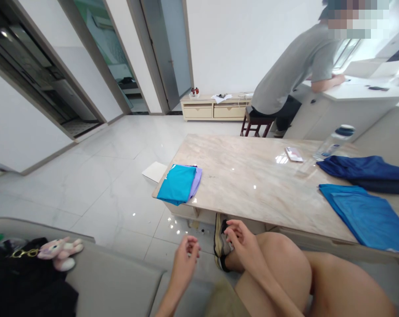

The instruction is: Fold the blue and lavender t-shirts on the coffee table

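Turquoise folded cloth (176, 185) well beyond both hands (186, 259) (242, 242)

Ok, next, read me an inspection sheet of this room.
Surface: pale marble table top, glossy.
Job's things: tan sneaker on the crossed leg, beside the right hand.
Clutter: folded turquoise cloth, lilac cloth, royal-blue cloth, navy cloth, clear plastic bottle, phone, all on the table.
Hands: left hand raised, holding nothing visible; right hand also holding nothing visible.
Cables: nothing seen.
Surroundings: person in grey T-shirt on dark wooden stool at white counter.
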Motion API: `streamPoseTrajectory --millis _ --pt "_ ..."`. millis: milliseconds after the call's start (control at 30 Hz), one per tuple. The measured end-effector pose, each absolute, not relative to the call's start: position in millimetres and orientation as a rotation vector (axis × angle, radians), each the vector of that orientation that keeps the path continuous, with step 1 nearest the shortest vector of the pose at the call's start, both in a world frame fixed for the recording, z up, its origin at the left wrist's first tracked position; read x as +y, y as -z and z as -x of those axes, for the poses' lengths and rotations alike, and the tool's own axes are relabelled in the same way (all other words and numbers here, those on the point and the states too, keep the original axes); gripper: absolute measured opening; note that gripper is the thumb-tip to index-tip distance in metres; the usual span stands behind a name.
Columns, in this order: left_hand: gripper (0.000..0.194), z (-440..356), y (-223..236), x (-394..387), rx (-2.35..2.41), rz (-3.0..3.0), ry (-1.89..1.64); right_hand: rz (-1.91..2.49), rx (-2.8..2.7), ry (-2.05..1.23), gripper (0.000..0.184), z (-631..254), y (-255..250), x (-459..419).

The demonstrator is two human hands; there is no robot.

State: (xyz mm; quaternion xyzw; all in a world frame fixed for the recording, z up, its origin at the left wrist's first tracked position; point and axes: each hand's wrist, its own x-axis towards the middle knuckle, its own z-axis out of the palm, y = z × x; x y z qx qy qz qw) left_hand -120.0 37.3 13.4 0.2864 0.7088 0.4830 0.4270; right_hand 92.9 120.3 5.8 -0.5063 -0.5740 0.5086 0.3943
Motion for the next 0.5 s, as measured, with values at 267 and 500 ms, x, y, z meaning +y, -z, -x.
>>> streamPoseTrajectory --millis 267,500 --pt "0.063 -41 -15 28 1.461 -1.312 -1.035 1.63 -1.405 -0.434 0.042 -272 -30 75" --pt "0.077 -67 21 37 1.518 -1.97 -0.859 2.177 -1.147 -0.188 0.091 -343 69 11"
